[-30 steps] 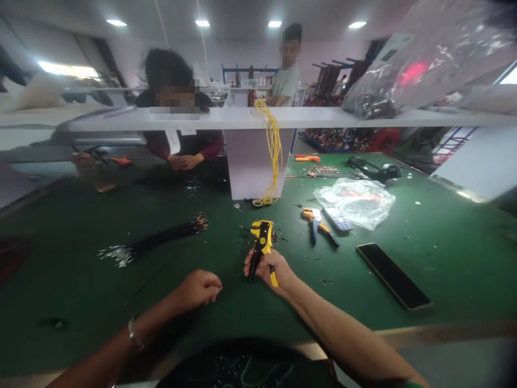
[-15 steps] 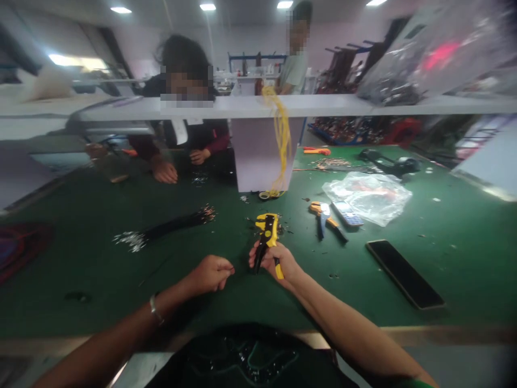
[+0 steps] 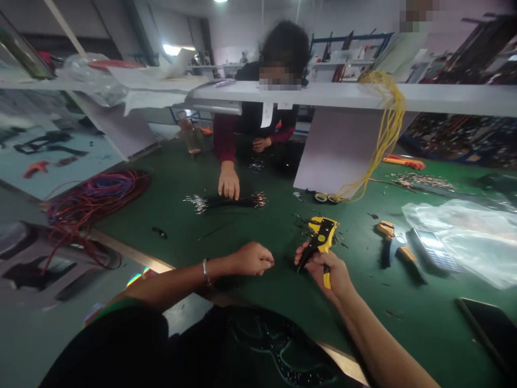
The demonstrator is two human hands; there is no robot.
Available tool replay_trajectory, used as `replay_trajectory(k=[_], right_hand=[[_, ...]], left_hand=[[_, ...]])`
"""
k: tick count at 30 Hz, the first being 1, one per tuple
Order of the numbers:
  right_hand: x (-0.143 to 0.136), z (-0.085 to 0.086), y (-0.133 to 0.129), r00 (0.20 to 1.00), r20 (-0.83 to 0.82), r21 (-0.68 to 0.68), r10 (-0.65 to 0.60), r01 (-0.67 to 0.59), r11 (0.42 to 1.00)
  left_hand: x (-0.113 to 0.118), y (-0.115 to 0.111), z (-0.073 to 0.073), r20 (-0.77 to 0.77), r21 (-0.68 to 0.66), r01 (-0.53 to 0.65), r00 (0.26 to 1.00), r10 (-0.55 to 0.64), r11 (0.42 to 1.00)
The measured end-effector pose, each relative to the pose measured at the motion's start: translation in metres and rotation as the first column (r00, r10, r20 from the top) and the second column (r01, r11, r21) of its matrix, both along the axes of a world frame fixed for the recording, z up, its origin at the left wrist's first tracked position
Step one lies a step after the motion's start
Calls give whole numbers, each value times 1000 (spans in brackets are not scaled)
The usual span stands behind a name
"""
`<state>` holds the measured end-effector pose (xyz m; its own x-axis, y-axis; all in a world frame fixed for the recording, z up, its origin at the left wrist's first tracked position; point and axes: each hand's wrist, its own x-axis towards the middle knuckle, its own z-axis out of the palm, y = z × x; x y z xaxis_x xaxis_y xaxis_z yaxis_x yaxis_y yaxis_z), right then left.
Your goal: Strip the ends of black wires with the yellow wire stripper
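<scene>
My right hand [image 3: 329, 268] is wrapped round the handles of a yellow and black wire stripper [image 3: 322, 237], its head pointing away from me over dark wire scraps [image 3: 301, 222]. To its left, my left hand [image 3: 253, 258] is closed low over the green table, fingertips pinched together. Whatever may be in that pinch is too small to make out. Beyond my left hand lies a bundle of black wires [image 3: 242, 201] with bare ends at both sides. A co-worker's hand [image 3: 229, 182] rests at this bundle. One thin dark wire [image 3: 210, 231] lies nearer to me.
Right of the stripper are orange-handled cutters [image 3: 398, 248], a keypad phone [image 3: 434, 249], a plastic bag [image 3: 476, 231] and a smartphone [image 3: 488, 328]. Yellow wires [image 3: 390, 124] hang from the white shelf [image 3: 343, 96] beside tape rolls [image 3: 326, 198]. Red and blue wire coils [image 3: 100, 196] lie at left.
My view has swung to the left, so things appear farther right. The co-worker's hand has reached forward to the black wire bundle. My right hand still grips the wire stripper.
</scene>
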<state>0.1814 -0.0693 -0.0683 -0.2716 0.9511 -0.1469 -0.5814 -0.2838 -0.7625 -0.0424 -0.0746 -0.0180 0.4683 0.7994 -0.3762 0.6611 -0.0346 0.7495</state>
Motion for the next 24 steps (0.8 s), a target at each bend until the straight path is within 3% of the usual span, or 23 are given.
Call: replay_trajectory(k=[15, 24], right_hand=[[3, -10, 2, 1000, 5, -25, 13, -13, 1000], [6, -17, 6, 999, 3, -14, 43, -43, 999]], left_hand=[[-4, -1, -4, -37, 62, 37, 999, -35, 997], [-3, -5, 5, -37, 114, 91, 996, -87, 989]])
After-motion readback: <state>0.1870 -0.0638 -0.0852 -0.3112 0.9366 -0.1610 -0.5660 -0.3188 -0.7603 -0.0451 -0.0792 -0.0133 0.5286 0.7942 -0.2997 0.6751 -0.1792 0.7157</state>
